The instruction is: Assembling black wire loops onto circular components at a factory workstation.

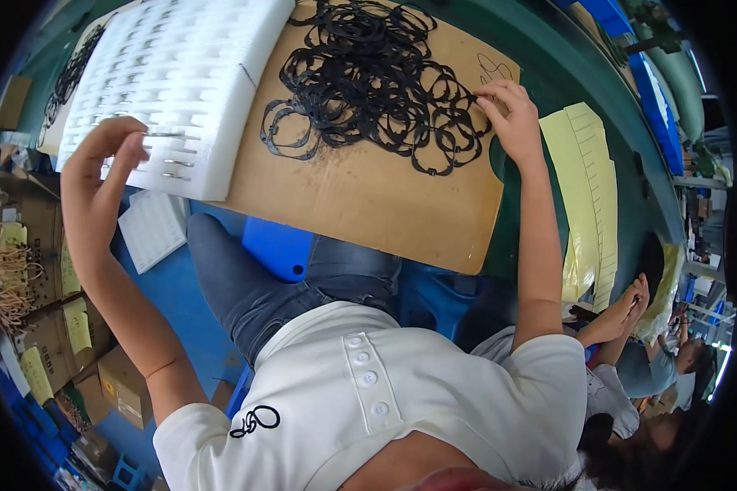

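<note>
On the left, a white foam tray [236, 123] has rows of slots, with thin silvery metal pieces in several of them. Over its near left part, my left hand [102, 168] is closed in a pinch, and a thin metal strip [165, 134] shows at the thumb and fingertip. To the right lies a tangled heap of black ring-shaped parts [352, 78] with small tabs, spread on brown cardboard [368, 196]. My right hand [512, 119] reaches the heap's right edge, its thumb and finger closed on a black ring [467, 100]; the fingertips partly hide the grip.
Yellow sheets [581, 196] lie on the green tabletop [630, 172] at the right. More black parts [75, 69] are beyond the tray. A white tray [151, 229] sits lower, beside my leg. Cardboard boxes [127, 385] stand at left; a co-worker's hands [626, 315] show at right.
</note>
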{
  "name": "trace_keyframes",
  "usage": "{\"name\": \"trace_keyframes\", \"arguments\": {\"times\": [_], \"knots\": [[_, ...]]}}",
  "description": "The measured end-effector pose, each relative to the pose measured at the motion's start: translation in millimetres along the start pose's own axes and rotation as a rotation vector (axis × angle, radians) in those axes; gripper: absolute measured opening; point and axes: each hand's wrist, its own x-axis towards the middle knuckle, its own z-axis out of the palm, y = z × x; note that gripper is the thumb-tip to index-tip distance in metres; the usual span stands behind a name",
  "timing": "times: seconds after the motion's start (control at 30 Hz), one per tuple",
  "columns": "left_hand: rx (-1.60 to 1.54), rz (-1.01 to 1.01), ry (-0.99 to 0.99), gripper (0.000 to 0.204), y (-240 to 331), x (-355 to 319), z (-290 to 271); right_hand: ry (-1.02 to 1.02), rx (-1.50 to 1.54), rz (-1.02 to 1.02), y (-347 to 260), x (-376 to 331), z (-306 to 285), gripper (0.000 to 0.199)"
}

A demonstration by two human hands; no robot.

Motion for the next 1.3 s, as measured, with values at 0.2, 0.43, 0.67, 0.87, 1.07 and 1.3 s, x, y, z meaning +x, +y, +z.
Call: {"name": "trace_keyframes", "arguments": {"times": [0.2, 0.43, 0.67, 0.87, 1.07, 1.3], "knots": [[-0.281, 0.248, -0.06, 0.013, 31, 7, 44, 0.009, 0.025, 0.132, 4, -14, -5, 0.014], [-0.548, 0.184, -0.212, 0.019, 54, 38, 127, -0.108, 0.172, -0.021, -29, -21, -1, 0.013], [-1.181, -0.314, -0.29, 0.04, 62, 74, 208, -0.196, 0.122, -0.037, -33, -31, 5, 0.012], [-1.268, -0.12, -0.334, 0.025, 43, 54, 230, -0.282, 0.209, 0.015, -38, -38, -9, 0.01], [-1.15, -0.267, -0.464, 0.027, 33, 57, 235, -0.291, 1.029, 0.257, -35, -43, -40, 0.014], [-1.04, -0.228, -0.524, 0.026, 37, 48, 238, -0.114, 1.28, 0.245, -33, -46, -56, 0.018]]}}
